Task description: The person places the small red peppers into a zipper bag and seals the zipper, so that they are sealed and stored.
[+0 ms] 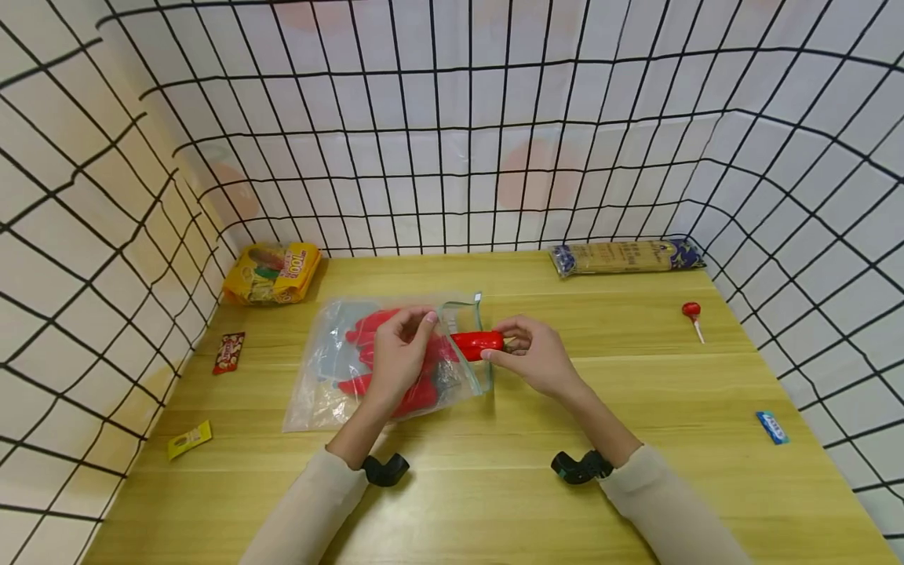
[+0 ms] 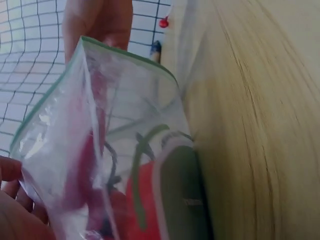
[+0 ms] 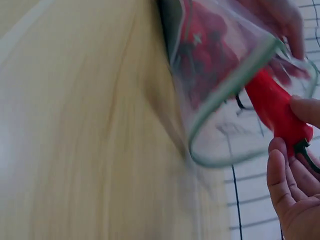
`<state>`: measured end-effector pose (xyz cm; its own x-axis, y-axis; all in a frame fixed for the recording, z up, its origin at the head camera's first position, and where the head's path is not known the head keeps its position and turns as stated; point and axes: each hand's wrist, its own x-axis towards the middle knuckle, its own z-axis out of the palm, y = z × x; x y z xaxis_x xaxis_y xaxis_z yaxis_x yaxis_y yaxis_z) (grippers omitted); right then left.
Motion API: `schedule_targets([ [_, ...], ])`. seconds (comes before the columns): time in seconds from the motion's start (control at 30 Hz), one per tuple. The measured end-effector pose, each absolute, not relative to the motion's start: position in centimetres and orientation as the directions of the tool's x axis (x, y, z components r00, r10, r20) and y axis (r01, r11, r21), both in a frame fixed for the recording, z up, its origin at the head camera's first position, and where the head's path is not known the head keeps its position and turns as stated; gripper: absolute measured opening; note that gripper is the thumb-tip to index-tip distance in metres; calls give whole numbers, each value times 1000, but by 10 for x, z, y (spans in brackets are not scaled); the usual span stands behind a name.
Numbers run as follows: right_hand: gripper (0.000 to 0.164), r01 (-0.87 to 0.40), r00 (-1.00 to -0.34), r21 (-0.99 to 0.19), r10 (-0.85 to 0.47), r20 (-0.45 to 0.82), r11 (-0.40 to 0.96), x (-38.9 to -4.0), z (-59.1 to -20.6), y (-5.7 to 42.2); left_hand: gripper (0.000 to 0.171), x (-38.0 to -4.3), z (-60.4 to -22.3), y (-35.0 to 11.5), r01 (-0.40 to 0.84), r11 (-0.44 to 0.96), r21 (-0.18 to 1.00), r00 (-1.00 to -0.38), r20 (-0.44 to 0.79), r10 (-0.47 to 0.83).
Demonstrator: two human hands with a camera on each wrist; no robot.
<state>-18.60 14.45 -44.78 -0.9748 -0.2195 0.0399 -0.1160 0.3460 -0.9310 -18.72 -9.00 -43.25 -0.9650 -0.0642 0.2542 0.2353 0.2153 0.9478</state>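
Note:
A clear zip bag (image 1: 304,404) with a green-edged mouth lies on the table, several red peppers (image 1: 417,398) inside it. My left hand (image 1: 398,353) pinches the upper side of the bag near its mouth. Between the thumb and fingers of my right hand (image 1: 537,357) is a red pepper (image 1: 475,343), held by its stem end. Its far part reaches through the bag's mouth. In the right wrist view, the green stem (image 3: 303,148) of this pepper points out of the bag. Bag film blurs the peppers inside in the left wrist view.
A yellow snack package (image 1: 274,273) sits at the back left, with a red wrapper (image 1: 229,353) and a yellow packet (image 1: 190,439) nearer me. On the right are a long beige package (image 1: 627,257), a red lollipop (image 1: 691,311) and a blue packet (image 1: 772,428). Black netting (image 1: 441,169) encloses the table.

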Motion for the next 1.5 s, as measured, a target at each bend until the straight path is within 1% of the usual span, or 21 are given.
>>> schedule_targets([
  [0.07,42,-125,-974,-933,-219,51,339,-187,-449,134,25,-186,-433,-89,265,255,930,-955,290,-68],
  [0.13,41,-125,-972,-935,-232,47,332,-183,-441,125,26,-184,-431,-88,291,285,913,-944,323,-69],
  [0.23,39,-115,-965,-944,-262,32,310,-183,-441,114,25,-183,-430,-88,308,286,907,-935,344,-83],
  [0.3,37,-95,-958,-956,-286,13,277,-184,-440,108,25,-184,-430,-88,310,267,913,-935,343,-88],
  [0.37,36,-96,-953,-965,-302,18,244,-188,-449,105,25,-185,-433,-88,304,229,925,-939,331,-89],
  [0.43,36,-100,-948,-970,-318,25,221,-188,-449,104,26,-188,-437,-89,296,179,938,-945,315,-89],
  [0.53,42,-89,-943,-976,-332,18,200,-187,-451,110,27,-192,-442,-91,285,119,951,-951,296,-89],
  [0.63,46,-52,-939,-986,-345,-6,159,-183,-449,121,27,-195,-446,-91,279,100,955,-953,288,-89],
  [0.8,45,-32,-933,-994,-361,-8,103,-169,-444,143,26,-196,-450,-92,267,93,959,-959,274,-75],
  [0.87,46,-31,-926,-993,-378,-14,112,-161,-443,150,26,-196,-450,-92,260,89,962,-961,266,-69],
  [0.97,49,-21,-898,-993,-440,-34,119,-150,-443,157,27,-196,-450,-92,252,79,965,-964,257,-65],
  [1.07,53,9,-861,-995,-505,-56,95,-141,-443,157,27,-196,-451,-93,255,62,965,-964,258,-65],
  [1.13,55,24,-850,-998,-525,-54,63,-137,-443,154,27,-196,-451,-93,258,55,965,-963,261,-65],
  [1.37,52,66,-876,-998,-480,-53,-10,-138,-434,148,25,-193,-447,-92,234,68,970,-969,238,-59],
  [1.5,53,57,-894,-995,-447,-12,-88,-146,-430,142,22,-184,-431,-88,251,81,965,-966,255,-43],
])
